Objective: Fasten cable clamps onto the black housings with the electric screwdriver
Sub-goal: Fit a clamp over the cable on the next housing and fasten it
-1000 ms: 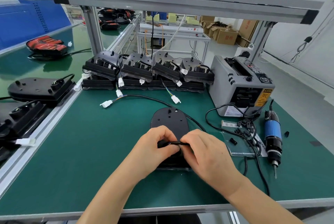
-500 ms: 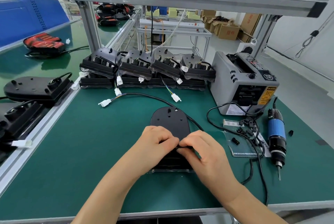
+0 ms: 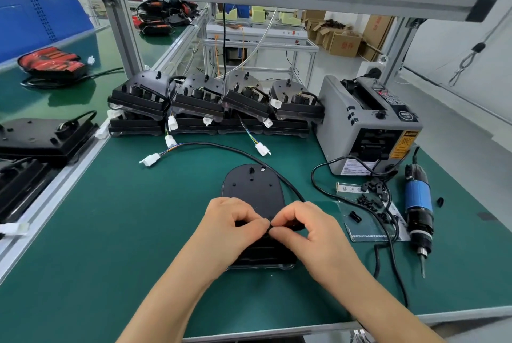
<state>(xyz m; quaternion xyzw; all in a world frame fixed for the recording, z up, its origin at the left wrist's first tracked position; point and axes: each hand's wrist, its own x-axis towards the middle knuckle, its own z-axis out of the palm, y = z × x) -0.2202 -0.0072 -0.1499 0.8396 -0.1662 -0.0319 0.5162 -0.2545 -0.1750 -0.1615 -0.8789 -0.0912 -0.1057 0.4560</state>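
A black housing lies flat on the green mat in front of me, rounded end pointing away. Its black cable curves off to the back left and ends in a white connector. My left hand and my right hand meet over the housing's middle, fingertips pinching the cable there; whether a clamp sits between them is hidden. The electric screwdriver, blue-banded, lies on the mat at the right, tip toward me. Small black clamps are scattered on a clear sheet beside it.
Several black housings with cables are stacked in a row at the back. A grey tape dispenser stands at the back right, its black power cord looping across the mat. More housings lie on the left bench.
Both hands have stayed on the cable over the housing, the fingertips closing tighter together. The view has shifted slightly.
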